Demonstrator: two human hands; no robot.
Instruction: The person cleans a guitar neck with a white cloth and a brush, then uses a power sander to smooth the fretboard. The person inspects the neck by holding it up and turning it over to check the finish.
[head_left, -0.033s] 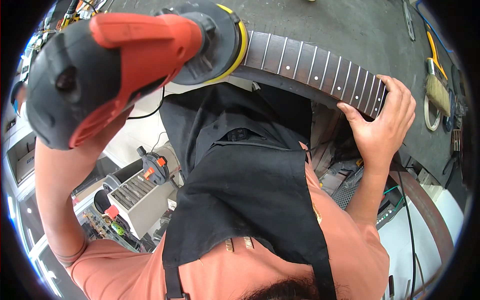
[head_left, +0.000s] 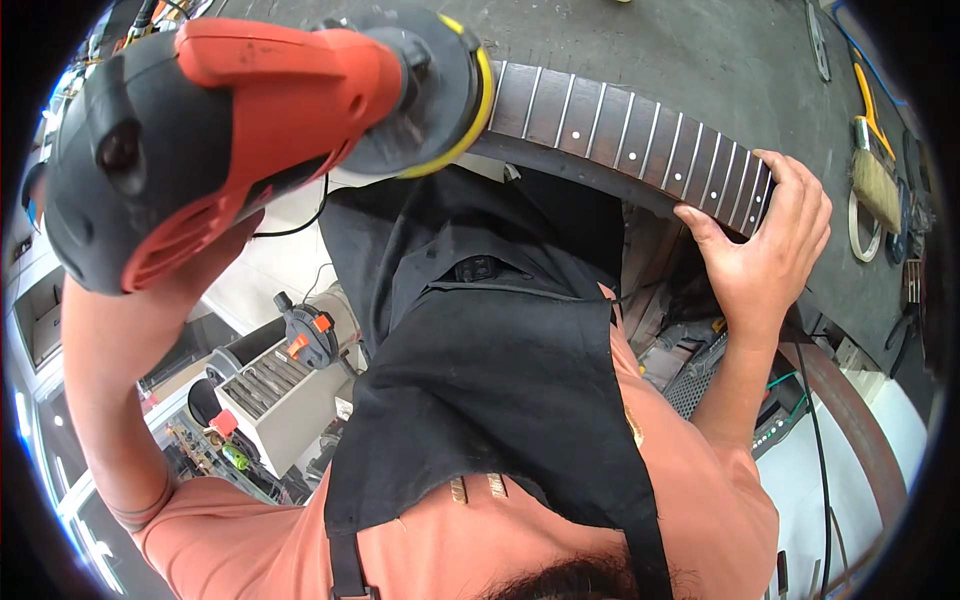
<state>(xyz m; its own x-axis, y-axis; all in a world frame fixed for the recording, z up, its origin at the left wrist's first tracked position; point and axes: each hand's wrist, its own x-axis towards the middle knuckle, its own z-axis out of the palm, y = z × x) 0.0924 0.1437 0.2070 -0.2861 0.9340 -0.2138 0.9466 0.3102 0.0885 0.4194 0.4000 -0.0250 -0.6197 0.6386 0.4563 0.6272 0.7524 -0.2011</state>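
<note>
At far left, the person's bare left forearm (head_left: 105, 340) rises to a red-and-black power tool (head_left: 290, 90), which fills the upper left. The left hand (head_left: 232, 240) is almost wholly behind the tool's body; its fingers are hidden, so I cannot tell how they close. A black cord (head_left: 312, 218) curves out below the tool. Lower down stand a pale box (head_left: 300, 410) of dark slabs and a grey device with orange parts (head_left: 312, 335).

The tool's round, yellow-edged disc (head_left: 420, 120) overlaps the left end of a dark fretted neck (head_left: 600, 125) in view; whether they touch is unclear. Below hangs the black apron (head_left: 480, 370). The neck slants down rightward along the near edge of the grey bench (head_left: 690, 60), its light frets and white dots facing up.

At its right end, the right hand (head_left: 772, 225) is clamped across it: the thumb presses the near edge, the other fingers reach over the far edge, and the neck lies between them. Farther right is a yellow-handled brush (head_left: 876, 190), well apart from the hand.
</note>
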